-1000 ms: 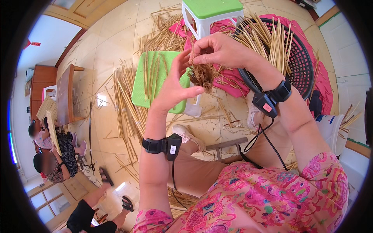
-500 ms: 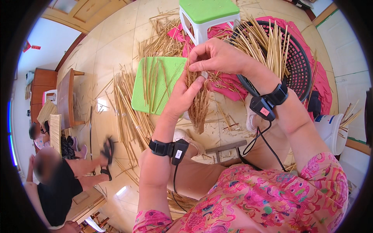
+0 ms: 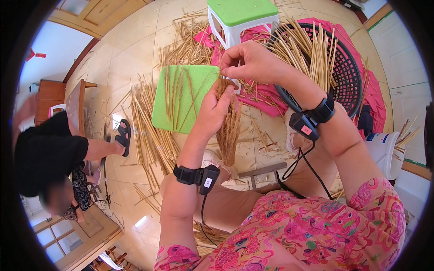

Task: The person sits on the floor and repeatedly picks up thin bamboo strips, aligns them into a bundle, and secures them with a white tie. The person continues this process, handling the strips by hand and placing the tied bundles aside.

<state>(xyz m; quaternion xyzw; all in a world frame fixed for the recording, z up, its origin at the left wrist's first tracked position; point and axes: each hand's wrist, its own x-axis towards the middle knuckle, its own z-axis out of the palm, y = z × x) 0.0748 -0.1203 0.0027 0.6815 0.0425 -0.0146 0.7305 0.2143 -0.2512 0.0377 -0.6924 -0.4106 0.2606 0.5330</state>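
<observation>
My left hand [image 3: 211, 113] is closed round a bundle of dried brown seed-head sprays [image 3: 229, 133], like broomcorn. The bushy ends hang downward over my knees. Just above it, my right hand [image 3: 253, 63] has its thumb and fingers pinched together at the bundle's upper end. What lies between those fingertips is too small to make out. Close to my left hand is a green stool top [image 3: 160, 108], with several thin stalks [image 3: 177, 92] laid on it.
A white stool with a green seat [image 3: 244, 13] stands ahead. A black lattice basket [image 3: 348, 67] of cut straw stalks [image 3: 316, 52] rests on pink cloth [image 3: 377, 97]. More straw [image 3: 147, 122] lies at left. A white bucket [image 3: 384, 156] stands right; a person in black [image 3: 54, 151] is far left.
My right hand has risen slightly off the bundle's top, fingers still pinched. The bundle hangs a little lower and looks fuller. The person in black has moved farther up the left side.
</observation>
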